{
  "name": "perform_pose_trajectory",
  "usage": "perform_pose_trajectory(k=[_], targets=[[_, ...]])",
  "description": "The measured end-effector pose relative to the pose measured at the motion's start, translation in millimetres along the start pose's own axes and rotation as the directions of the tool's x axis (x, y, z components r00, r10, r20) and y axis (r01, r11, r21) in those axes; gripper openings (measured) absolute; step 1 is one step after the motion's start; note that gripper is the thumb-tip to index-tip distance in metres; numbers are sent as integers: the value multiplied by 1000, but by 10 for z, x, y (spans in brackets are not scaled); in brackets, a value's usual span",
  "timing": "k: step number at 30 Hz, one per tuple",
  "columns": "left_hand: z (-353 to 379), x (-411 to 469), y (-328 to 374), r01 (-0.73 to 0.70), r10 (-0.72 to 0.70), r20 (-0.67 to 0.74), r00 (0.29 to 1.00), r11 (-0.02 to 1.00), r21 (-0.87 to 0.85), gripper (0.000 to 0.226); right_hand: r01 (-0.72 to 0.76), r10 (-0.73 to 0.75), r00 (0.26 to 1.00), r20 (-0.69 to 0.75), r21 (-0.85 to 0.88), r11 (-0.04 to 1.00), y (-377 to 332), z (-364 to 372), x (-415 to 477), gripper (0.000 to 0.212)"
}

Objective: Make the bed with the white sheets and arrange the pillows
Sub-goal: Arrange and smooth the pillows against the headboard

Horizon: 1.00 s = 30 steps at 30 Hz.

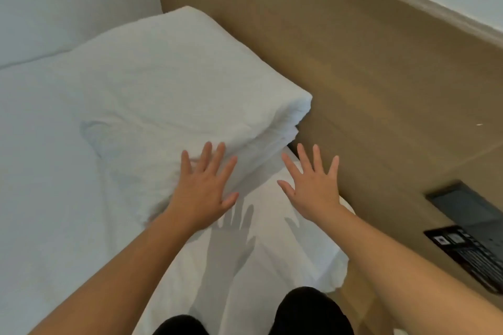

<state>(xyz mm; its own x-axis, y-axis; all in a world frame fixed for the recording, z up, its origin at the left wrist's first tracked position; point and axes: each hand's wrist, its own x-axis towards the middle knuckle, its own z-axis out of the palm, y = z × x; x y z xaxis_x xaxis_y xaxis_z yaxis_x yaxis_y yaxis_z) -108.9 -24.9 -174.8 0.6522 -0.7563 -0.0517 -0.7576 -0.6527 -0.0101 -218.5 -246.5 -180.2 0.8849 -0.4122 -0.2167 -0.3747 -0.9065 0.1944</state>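
Soft overhead light, shadows on sheet (231, 253), slight blur (esp. mid-frame), warped edges.

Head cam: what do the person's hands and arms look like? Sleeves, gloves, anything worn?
The left hand and right hand are bare, with no gloves, rings or watch showing. No sleeves are in view up to the frame edge. Black clothing covers the knees at the bottom.
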Motion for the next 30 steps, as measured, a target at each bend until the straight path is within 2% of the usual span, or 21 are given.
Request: perform_pose_trajectory(k=[4, 7, 10, 15, 20, 24, 26, 30], targets=[[-249, -245, 450, -113, 121, 284, 951, 993, -42, 86, -60, 57, 992, 109, 22, 998, 259, -84, -666, 66], [-613, -443, 774, -163, 167, 361, 917, 986, -43, 76, -123, 109, 978, 180, 69, 990, 434, -281, -1254, 69], [-975, -649, 896, -247, 231, 479, 847, 969, -32, 70, -185, 160, 948, 275, 66, 980, 538, -551, -1913, 75], [-1292, -1012, 911, -394, 367, 502, 783, 917, -57, 72, -418, 359, 855, 374, 88, 904, 357, -821, -2962, 74], [-1398, -1630, 956, -512, 486, 536, 690, 851, -113, 70, -528, 443, 765, 467, 60, 847, -191, -726, -3831, 74], [-1406, -2144, 1005, -597, 534, 562, 632, 797, -85, 72, -563, 441, 748, 496, 122, 817, -595, -789, -4400, 75], [-1434, -2396, 1081, -634, 558, 564, 609, 770, -77, 73, -596, 490, 742, 458, 114, 795, -740, -852, -4704, 72], [-1577, -2884, 1313, -695, 625, 527, 576, 714, -85, 73, -699, 580, 631, 516, 52, 713, -912, -928, -5369, 71]])
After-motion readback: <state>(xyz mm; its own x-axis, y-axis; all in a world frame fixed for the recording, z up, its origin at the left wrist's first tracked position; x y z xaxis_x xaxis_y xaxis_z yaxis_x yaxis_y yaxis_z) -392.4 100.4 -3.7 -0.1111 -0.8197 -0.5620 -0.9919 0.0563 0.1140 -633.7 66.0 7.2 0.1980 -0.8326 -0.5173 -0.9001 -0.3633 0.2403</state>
